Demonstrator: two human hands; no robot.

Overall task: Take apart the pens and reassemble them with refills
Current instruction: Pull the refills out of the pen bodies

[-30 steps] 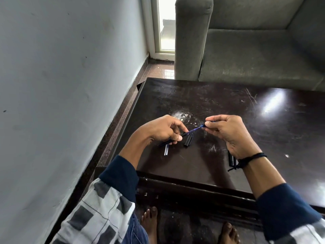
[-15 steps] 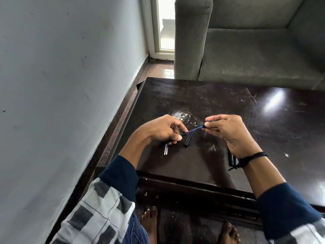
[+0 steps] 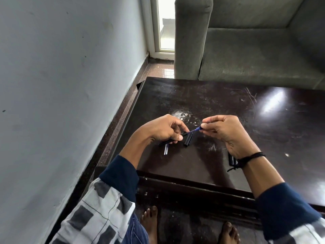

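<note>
My left hand [image 3: 163,129] grips a black pen barrel [image 3: 166,142], whose rear end sticks out below my fingers. A blue refill [image 3: 193,131] runs from the barrel's front up to my right hand [image 3: 226,132], which pinches its far end between thumb and forefinger. Both hands hover just above the dark table [image 3: 219,103]. On the table under them lie a black pen cap [image 3: 188,140] and a thin clear refill [image 3: 166,149]. More black pen parts [image 3: 231,160] lie half hidden behind my right wrist.
A grey wall [image 3: 61,85] runs close along the left of the table. A grey sofa [image 3: 246,50] stands right behind the table's far edge. My bare feet [image 3: 151,222] rest on the floor under the near edge.
Almost nothing has moved; both hands keep the same grip on barrel and refill, and the gap between them looks unchanged.
</note>
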